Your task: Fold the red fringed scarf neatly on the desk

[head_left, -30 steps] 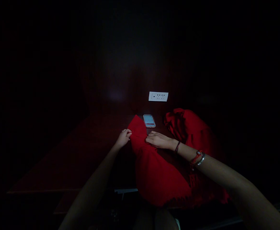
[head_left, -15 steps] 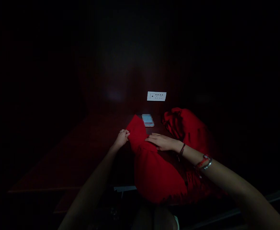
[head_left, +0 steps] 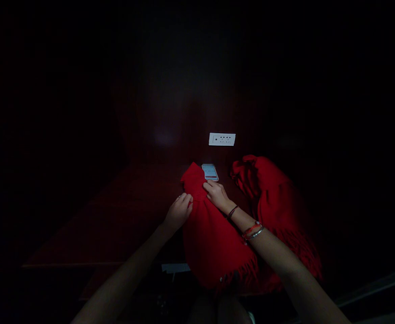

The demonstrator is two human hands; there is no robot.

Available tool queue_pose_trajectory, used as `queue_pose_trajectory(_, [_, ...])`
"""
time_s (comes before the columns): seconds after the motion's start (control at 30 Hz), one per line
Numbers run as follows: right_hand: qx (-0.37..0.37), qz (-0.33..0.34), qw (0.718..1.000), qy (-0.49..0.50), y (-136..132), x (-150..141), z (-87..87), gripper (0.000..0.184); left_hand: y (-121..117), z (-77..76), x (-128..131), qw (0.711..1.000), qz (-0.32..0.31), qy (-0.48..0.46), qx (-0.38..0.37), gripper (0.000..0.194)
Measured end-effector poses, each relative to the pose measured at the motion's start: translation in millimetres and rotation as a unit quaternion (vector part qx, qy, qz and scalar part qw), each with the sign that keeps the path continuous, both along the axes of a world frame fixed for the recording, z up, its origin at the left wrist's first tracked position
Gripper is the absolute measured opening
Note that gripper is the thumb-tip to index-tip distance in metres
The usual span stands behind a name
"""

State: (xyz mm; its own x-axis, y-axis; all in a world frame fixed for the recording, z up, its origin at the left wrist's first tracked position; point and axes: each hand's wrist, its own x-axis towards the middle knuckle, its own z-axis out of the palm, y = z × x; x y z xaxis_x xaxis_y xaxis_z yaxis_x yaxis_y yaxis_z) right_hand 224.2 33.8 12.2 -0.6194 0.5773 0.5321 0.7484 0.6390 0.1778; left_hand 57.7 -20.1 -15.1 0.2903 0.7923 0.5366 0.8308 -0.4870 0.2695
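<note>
A red fringed scarf [head_left: 214,245] lies over the near part of the dark table, gathered narrow near its far end. My left hand [head_left: 181,208] is closed on the scarf's left edge at the gathered part. Opposite it, my right hand [head_left: 216,194] pinches the right edge, a little farther from me. Beyond my hands the scarf ends in a small pointed piece. The fringe hangs at the table's front edge. Bracelets circle my right wrist.
Just past the scarf lies a lit phone [head_left: 210,172]. A white socket plate [head_left: 222,139] is on the wall behind. To the right rests a heap of red fringed cloth [head_left: 278,191]. The dark table [head_left: 116,207] extends left; the surroundings are very dark.
My left hand has moved down and nearer along the scarf. My right hand has gone from flat, outstretched fingers to a grip on the right edge. The lower scarf is straighter.
</note>
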Motion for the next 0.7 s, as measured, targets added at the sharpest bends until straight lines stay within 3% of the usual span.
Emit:
queue_pose_trajectory(0.17, [-0.045, -0.002, 0.999, 0.017, -5, -4, -16.3, 0.014, 1, -2.0, 1, 0.998, 0.053, 0.015, 0.027, 0.021])
queue_pose_trajectory(0.3, [-0.07, 0.031, 0.997, 0.03, -12, -1, -23.2, 0.011, 6, 2.2, 2, 0.993, 0.05, 0.102, 0.023, 0.014])
queue_pose_trajectory(0.43, [-0.091, 0.076, 0.991, 0.061, -17, 0, -24.8, 0.011, 17, 3.1, 2, 0.989, 0.048, 0.131, 0.04, 0.018])
queue_pose_trajectory(0.57, [-0.126, 0.02, 0.99, 0.06, -13, -5, -26.5, 0.016, 22, -1.9, 4, 0.99, 0.03, 0.134, 0.036, 0.02])
queue_pose_trajectory(0.7, [-0.108, -0.065, 0.99, 0.057, -5, -11, -25.3, 0.019, 20, -3.3, 2, 0.996, -0.021, 0.089, 0.025, 0.028])
